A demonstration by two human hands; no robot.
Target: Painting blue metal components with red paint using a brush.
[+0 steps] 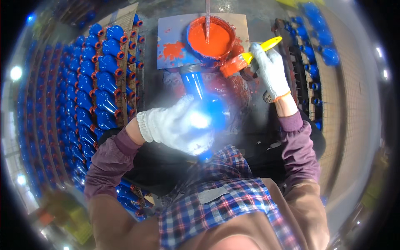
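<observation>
My left hand (pixel 177 125), in a white glove, is closed round a blue pipe fitting (pixel 194 85) in front of my body. A grey threaded end points away from me, and a second threaded mouth faces right. In my gloved right hand (pixel 266 64) is a paintbrush (pixel 266 44) with a yellow handle. Its bristles (pixel 233 66) are covered in red paint and hang apart from the fitting, beside the near right rim of the paint bowl (pixel 189 43). Orange-red paint (pixel 214 39) fills the bowl, and a thin stick (pixel 207 18) stands in it.
The bowl sits on a paint-spattered board (pixel 166 25). Racks of blue fittings with red ends (pixel 106 81) rise on my left. More blue fittings (pixel 310 54) stand along the right, next to a cardboard-coloured panel (pixel 333 104). A paint-smeared surface (pixel 233 89) lies below the bowl.
</observation>
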